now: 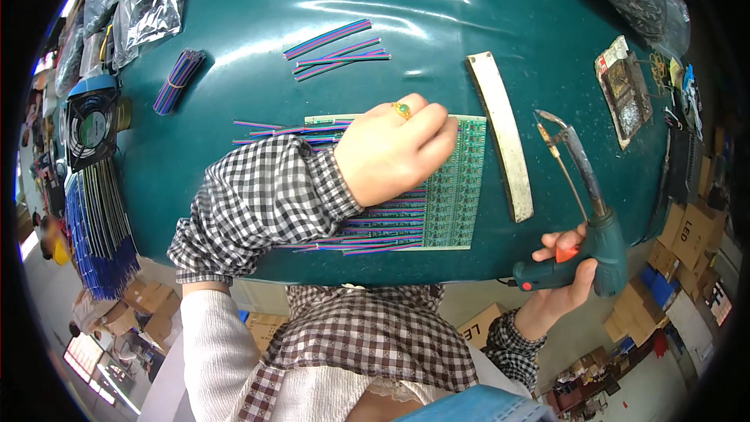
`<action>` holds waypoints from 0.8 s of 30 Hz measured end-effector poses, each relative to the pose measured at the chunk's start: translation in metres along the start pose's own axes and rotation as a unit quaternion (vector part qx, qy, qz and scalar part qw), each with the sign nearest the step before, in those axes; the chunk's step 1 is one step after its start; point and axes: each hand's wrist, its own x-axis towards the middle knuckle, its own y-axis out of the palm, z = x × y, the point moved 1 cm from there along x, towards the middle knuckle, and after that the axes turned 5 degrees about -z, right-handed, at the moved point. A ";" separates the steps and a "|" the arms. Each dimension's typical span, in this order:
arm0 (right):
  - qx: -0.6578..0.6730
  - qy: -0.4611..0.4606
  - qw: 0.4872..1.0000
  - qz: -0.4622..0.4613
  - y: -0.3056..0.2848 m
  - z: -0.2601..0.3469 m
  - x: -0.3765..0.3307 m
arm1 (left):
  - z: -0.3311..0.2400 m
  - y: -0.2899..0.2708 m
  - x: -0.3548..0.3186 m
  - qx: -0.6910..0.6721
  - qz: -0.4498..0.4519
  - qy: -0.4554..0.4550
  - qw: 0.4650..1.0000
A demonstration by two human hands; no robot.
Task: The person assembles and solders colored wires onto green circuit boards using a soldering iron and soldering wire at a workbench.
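Observation:
My left hand point(394, 152), with a ring on one finger, lies fingers down on a green circuit board panel point(457, 191) on the dark green table point(258, 23). Several flat striped ribbon wires point(383, 223) run from the board's left edge. My right hand point(564, 277) grips a teal gun-shaped soldering iron point(598, 227) off the table's front right edge. Its metal tip point(547, 119) points up over the table, apart from the board. A thin solder wire runs along the barrel.
A pale curved strip point(504, 133) lies just right of the board. Loose ribbon wires point(336, 51) and a tied bundle point(178, 80) lie farther back. A small fan point(92, 121) and blue wire stacks point(98, 234) sit at the left edge, plastic bags at the back corners, cardboard boxes point(687, 227) below right.

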 end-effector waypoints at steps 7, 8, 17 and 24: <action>-0.084 0.003 0.996 -0.021 0.002 -0.001 -0.004 | -0.004 0.009 -0.001 0.001 -0.030 0.029 0.999; -0.086 0.003 0.996 -0.022 0.006 0.000 -0.005 | -0.004 0.010 -0.001 -0.001 -0.031 0.029 0.999; -0.133 0.023 0.990 -0.036 0.015 0.001 -0.015 | -0.008 0.010 0.001 0.017 -0.052 0.022 0.998; -0.188 0.017 0.982 -0.025 0.021 -0.002 -0.020 | -0.008 0.013 -0.001 0.021 -0.071 0.021 0.997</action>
